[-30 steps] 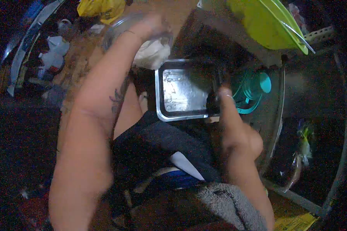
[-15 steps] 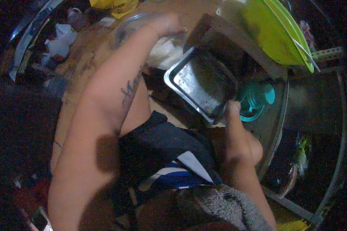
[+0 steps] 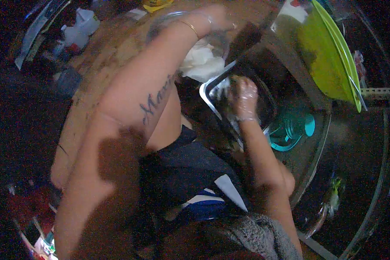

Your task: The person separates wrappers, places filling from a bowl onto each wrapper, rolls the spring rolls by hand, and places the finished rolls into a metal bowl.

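My right hand [image 3: 245,99], in a clear plastic glove, reaches into a rectangular metal tray [image 3: 209,96] with a shiny rim. Its fingers are curled down against the tray's inside, and whatever they hold is hidden beneath them. My left hand [image 3: 214,18] is stretched out above a clear round bowl [image 3: 162,25] at the top. Motion smears its fingers, so their pose is unclear. Crumpled whitish material [image 3: 202,62] lies by the bowl, between it and the tray.
To the right of the tray stands a teal plastic jug or pitcher [image 3: 308,125]. A large lime-green basin [image 3: 329,56] leans at upper right. A whitish plastic jug [image 3: 87,21] is at upper left, and a yellow bag [image 3: 157,4] at the top. A metal rack frame [image 3: 318,151] runs along the right.
My right hand has left the tray's near right corner and moved up into the tray. My left hand remains over the bowl. The whole view has shifted slightly.
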Available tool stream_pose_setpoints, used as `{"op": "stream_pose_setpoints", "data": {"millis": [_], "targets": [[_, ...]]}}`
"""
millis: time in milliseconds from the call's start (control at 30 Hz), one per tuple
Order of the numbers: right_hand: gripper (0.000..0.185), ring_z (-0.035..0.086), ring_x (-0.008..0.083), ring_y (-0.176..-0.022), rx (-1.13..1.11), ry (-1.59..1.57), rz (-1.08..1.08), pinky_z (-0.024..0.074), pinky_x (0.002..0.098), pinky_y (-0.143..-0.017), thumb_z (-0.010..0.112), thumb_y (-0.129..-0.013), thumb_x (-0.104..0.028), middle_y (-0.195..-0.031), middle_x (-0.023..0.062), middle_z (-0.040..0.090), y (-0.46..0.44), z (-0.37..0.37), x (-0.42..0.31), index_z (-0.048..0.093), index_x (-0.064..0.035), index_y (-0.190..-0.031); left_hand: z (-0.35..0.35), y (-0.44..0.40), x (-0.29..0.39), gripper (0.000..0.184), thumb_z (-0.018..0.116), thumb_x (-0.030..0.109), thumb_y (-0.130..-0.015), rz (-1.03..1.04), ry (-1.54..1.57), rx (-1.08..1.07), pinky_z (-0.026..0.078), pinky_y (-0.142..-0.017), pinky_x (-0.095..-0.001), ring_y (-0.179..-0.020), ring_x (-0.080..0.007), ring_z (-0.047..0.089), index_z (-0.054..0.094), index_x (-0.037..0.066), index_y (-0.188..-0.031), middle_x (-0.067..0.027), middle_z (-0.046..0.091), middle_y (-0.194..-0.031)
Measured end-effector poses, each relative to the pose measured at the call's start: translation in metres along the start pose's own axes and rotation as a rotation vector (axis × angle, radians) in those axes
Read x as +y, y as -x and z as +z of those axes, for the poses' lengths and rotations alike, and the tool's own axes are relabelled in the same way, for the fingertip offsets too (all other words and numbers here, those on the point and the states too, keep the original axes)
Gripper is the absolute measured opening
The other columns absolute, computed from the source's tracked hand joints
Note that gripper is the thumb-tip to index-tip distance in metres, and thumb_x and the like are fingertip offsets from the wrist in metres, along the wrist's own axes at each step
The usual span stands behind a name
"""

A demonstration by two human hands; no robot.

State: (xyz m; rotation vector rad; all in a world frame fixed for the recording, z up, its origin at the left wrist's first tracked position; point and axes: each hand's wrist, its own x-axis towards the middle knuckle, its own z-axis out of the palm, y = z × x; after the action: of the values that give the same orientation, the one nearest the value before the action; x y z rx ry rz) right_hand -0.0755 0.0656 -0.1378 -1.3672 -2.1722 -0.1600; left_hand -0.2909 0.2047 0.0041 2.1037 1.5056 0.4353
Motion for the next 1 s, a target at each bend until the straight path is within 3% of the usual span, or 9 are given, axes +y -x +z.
{"op": "stream_pose_setpoints", "data": {"millis": [33, 167, 267, 433, 533, 633, 700, 800, 1000], "targets": [[0.046, 0.053, 0.0368, -0.095, -0.074, 0.029, -0.066, 0.044, 0.0442, -0.082, 0.069, -0.064, -0.012, -0.099, 0.017, 0.057, -0.014, 0.019, -0.01, 0.056, -0.0084, -0.108, -0.011, 0.009, 0.001, 0.027, 0.064, 0.028, -0.078, -0.029, 0.059, -0.06, 0.049, -0.072, -0.0368, -0.077, -0.0251, 0.063, 0.066, 0.005, -0.092, -0.0129, 0.067, -0.084], [0.049, 0.04, 0.0314, -0.122, -0.307, 0.281, -0.242, 0.0296, 0.0526, -0.1, 0.062, -0.075, -0.024, -0.124, 0.014, 0.047, -0.044, 0.077, -0.071, 0.047, -0.0139, -0.121, -0.008, 0.005, -0.037, 0.052, 0.056, 0.047, -0.078, 0.108, -0.115, 0.117, 0.046, -0.086, -0.0425, -0.096, -0.0365, 0.059, 0.065, 0.0, -0.098, -0.022, 0.062, -0.102], [0.046, 0.043, 0.0324, -0.119, -0.387, 0.305, -0.239, 0.0327, 0.0535, -0.097, 0.06, -0.076, -0.022, -0.121, 0.0141, 0.049, -0.06, 0.096, -0.096, 0.048, -0.0134, -0.12, -0.023, 0.013, -0.057, 0.05, 0.055, 0.045, -0.078, 0.092, -0.101, 0.159, 0.046, -0.086, -0.0422, -0.095, -0.037, 0.059, 0.065, 0.001, -0.098, -0.0219, 0.062, -0.101], [0.037, 0.059, 0.0311, -0.097, -0.445, 0.104, -0.301, 0.0455, 0.0372, -0.086, 0.066, -0.07, -0.01, -0.101, 0.0148, 0.062, -0.082, 0.085, -0.098, 0.059, -0.0058, -0.106, -0.043, 0.0, -0.071, 0.048, 0.051, 0.045, -0.079, 0.182, -0.213, 0.056, 0.047, -0.083, -0.0415, -0.088, -0.0359, 0.061, 0.066, 0.002, -0.096, -0.0207, 0.063, -0.096], [0.028, 0.063, 0.028, -0.088, -0.572, -0.362, 0.06, 0.0484, 0.0341, -0.079, 0.065, -0.074, -0.009, -0.097, 0.0163, 0.064, -0.087, 0.098, -0.092, 0.062, -0.0012, -0.101, -0.048, 0.02, -0.084, 0.024, 0.063, 0.025, -0.078, 0.138, 0.096, 0.124, 0.049, -0.067, -0.0357, -0.072, -0.0233, 0.063, 0.066, 0.003, -0.088, -0.0094, 0.067, -0.078], [0.023, 0.063, 0.0203, -0.079, -0.656, -0.511, 0.313, 0.0492, 0.0314, -0.073, 0.062, -0.08, -0.014, -0.088, 0.0144, 0.067, -0.1, 0.109, -0.087, 0.064, 0.0006, -0.098, -0.028, 0.0, -0.093, 0.048, 0.049, 0.044, -0.079, 0.199, -0.313, 0.162, 0.048, -0.081, -0.0413, -0.084, -0.0362, 0.062, 0.067, 0.002, -0.094, -0.0209, 0.064, -0.093], [0.022, 0.062, 0.0188, -0.074, -0.7, -0.604, 0.452, 0.0491, 0.0322, -0.071, 0.06, -0.082, -0.016, -0.085, 0.0125, 0.066, -0.109, 0.123, -0.075, 0.064, 0.0012, -0.095, -0.027, 0.005, -0.096, 0.046, 0.051, 0.043, -0.079, 0.161, -0.208, 0.161, 0.048, -0.08, -0.0412, -0.084, -0.0361, 0.062, 0.067, 0.002, -0.093, -0.0209, 0.064, -0.094], [0.022, 0.06, 0.0187, -0.069, -0.519, -0.357, 0.408, 0.0488, 0.0322, -0.069, 0.06, -0.084, -0.017, -0.084, 0.0106, 0.066, -0.128, 0.118, -0.073, 0.063, 0.0025, -0.093, -0.037, 0.018, -0.099, 0.047, 0.056, 0.046, -0.079, 0.146, -0.176, 0.197, 0.048, -0.079, -0.0399, -0.085, -0.0337, 0.062, 0.065, 0.003, -0.097, -0.0185, 0.065, -0.094], [0.022, 0.057, 0.015, -0.072, -0.329, -0.932, 0.523, 0.0472, 0.0285, -0.065, 0.057, -0.087, -0.019, -0.082, 0.0064, 0.062, -0.161, 0.085, -0.061, 0.06, 0.0017, -0.093, -0.059, 0.04, -0.105, 0.047, 0.063, 0.042, -0.072, 0.22, 0.042, 0.048, 0.048, -0.08, -0.0365, -0.09, -0.0292, 0.062, 0.065, 0.005, -0.102, -0.0179, 0.065, -0.097]]}}
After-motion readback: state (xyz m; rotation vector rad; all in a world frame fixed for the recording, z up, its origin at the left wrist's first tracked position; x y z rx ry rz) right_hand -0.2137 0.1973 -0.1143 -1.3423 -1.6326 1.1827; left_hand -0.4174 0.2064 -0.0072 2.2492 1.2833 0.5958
